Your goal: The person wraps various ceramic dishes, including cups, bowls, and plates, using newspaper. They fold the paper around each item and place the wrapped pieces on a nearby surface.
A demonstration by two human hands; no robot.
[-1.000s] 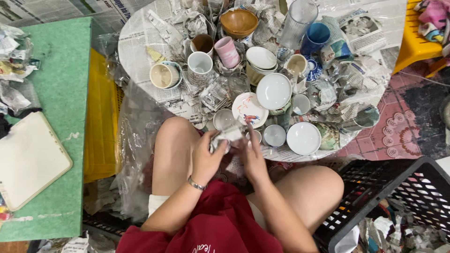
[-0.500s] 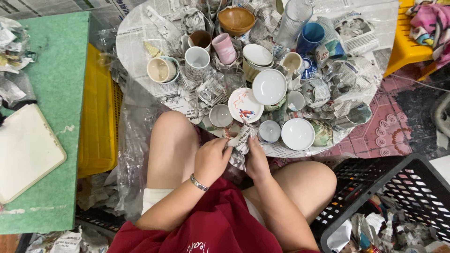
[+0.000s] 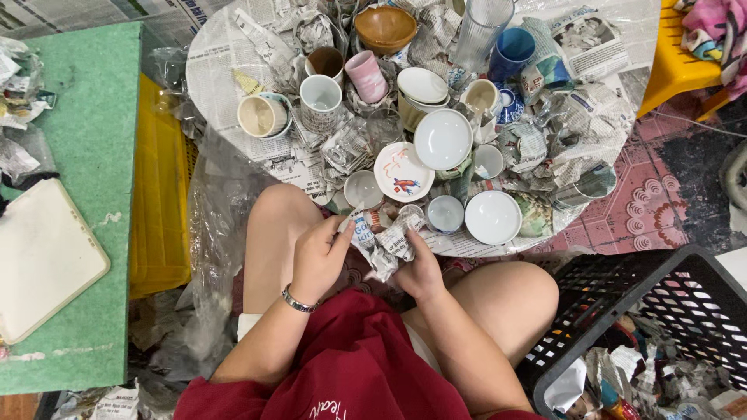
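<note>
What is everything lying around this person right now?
newspaper bundle: one, grey print, between both hands
round table: one, covered in newspaper, ahead
cups and bowls: many, mostly white, on the table
brown bowl: one, far edge
pink cup: one, on its side
blue cup: one, far right
painted saucer: one, white, near edge
black crate: one, lower right
green board: one, left
left hand: gripping the paper
right hand: gripping the paper
</note>
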